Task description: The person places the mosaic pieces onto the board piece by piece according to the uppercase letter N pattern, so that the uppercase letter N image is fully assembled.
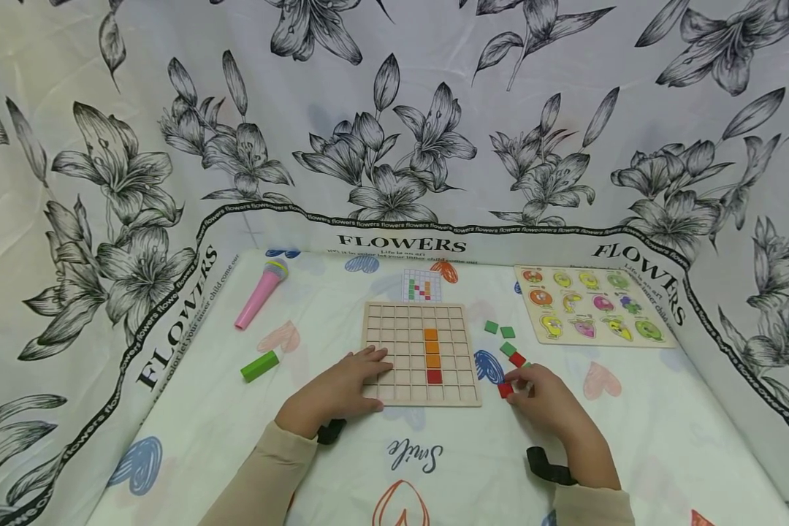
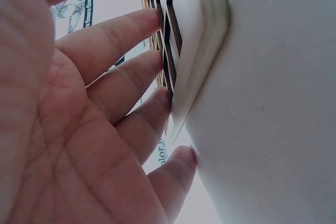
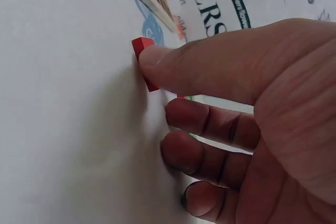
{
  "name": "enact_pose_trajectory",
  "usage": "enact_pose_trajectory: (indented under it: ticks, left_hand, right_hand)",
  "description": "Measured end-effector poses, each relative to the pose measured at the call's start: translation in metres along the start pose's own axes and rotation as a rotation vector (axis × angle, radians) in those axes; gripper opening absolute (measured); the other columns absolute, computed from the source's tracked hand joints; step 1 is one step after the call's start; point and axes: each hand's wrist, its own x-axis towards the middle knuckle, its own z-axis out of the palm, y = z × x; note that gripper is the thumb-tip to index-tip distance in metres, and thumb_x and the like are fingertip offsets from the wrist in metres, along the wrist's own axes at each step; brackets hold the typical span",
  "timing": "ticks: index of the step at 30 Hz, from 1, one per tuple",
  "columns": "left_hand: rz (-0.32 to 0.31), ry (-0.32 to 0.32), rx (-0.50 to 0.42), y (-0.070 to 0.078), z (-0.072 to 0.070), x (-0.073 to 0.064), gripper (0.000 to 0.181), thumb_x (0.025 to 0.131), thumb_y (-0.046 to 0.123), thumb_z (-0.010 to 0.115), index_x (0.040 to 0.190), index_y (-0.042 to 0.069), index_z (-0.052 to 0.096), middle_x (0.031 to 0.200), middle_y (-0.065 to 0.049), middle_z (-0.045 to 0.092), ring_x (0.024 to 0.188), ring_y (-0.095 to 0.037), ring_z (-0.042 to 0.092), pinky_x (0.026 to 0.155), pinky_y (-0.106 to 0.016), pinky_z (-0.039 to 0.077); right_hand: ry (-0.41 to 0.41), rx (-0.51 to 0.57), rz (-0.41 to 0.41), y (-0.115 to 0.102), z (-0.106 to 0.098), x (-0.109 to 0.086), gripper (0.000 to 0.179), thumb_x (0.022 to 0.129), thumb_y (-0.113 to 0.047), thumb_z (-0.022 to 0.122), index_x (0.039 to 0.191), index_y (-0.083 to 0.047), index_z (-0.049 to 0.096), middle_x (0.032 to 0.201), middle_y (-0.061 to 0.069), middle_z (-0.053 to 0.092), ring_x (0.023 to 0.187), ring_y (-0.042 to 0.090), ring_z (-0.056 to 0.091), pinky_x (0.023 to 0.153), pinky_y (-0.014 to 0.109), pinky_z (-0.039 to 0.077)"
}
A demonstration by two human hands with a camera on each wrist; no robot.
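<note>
A square wooden grid board (image 1: 450,318) lies flat in front of me. In one of its columns stand three orange tiles (image 1: 432,348) with a red tile (image 1: 435,376) below them. My left hand (image 1: 338,387) rests on the board's left side, fingers spread and fairly straight; the left wrist view shows fingertips touching its edge. To the right of the board, my right hand (image 1: 544,398) pinches another red tile (image 3: 143,45) close to the cloth. In the right wrist view the thumb covers part of that tile, and the index finger is mostly hidden.
Loose green tiles (image 1: 508,332) and a red tile (image 1: 516,359) lie beyond my right hand. A printed pattern card (image 1: 422,276) sits behind the board. A fruit puzzle board (image 1: 595,336) is at back right; a pink toy microphone (image 1: 261,296) and green block (image 1: 259,367) lie left.
</note>
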Motion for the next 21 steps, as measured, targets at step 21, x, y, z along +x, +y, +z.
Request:
enact_pose_trajectory:
  ticks: [21]
  left_hand:
    - [0.024, 0.006, -0.020, 0.002, -0.002, -0.004, 0.069, 0.093, 0.021, 0.088, 0.156, 0.011, 0.062, 0.173, -0.012, 0.044, 0.166, -0.036, 0.031, 0.136, -0.060, 0.024]
  right_hand:
    - [0.142, 0.052, -0.096, -0.070, 0.022, 0.025, 0.010, 0.103, -0.011, 0.076, 0.111, -0.014, 0.072, 0.102, 0.000, 0.071, 0.095, 0.020, 0.063, 0.089, 0.038, 0.061]
